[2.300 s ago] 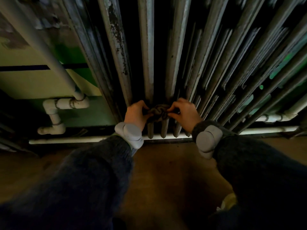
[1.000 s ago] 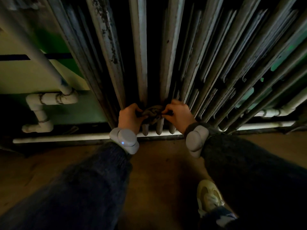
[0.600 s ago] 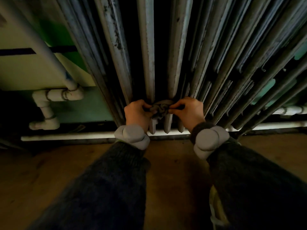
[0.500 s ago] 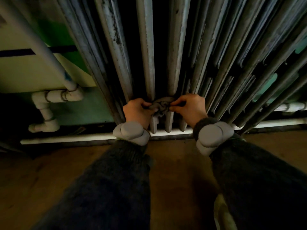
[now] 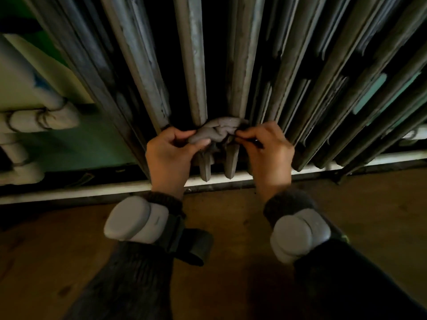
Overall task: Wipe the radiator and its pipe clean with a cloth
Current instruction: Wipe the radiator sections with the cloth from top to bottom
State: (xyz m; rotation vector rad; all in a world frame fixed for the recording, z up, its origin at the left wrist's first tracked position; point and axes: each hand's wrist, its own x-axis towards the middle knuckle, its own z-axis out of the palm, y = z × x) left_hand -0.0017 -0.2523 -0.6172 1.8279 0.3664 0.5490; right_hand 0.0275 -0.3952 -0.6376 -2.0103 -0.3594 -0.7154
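A grey cloth (image 5: 219, 130) sits bunched low on the radiator (image 5: 191, 65), lying across the front of the two middle columns just above their pointed lower tips, which show below it. Whether it also passes behind a column I cannot tell. Both hands hold it, one at each end. The left hand (image 5: 169, 155) is at the left end, its fingers curled in and the thumb pressed onto the folds, so the fabric is pinched between them. The right hand (image 5: 269, 153) is at the right end, thumb and forefinger nipped together on a small tuck of fabric, with the other fingers curled under the palm. The two hands are near each other, with the cloth stretched between them, and their knuckles are close to the neighbouring columns. The radiator's columns are dull grey, with scuffed, patchy paint and dark gaps between them. Under the tips a white pipe (image 5: 69, 194) runs along the base of the wall, just above the brown floor (image 5: 231, 227). At the left, white fittings (image 5: 46, 118) join in a bend against a green wall (image 5: 92, 144). Each wrist carries a grey rounded unit, left (image 5: 131, 219) and right (image 5: 299, 234), strapped over dark knitted sleeves (image 5: 129, 285).
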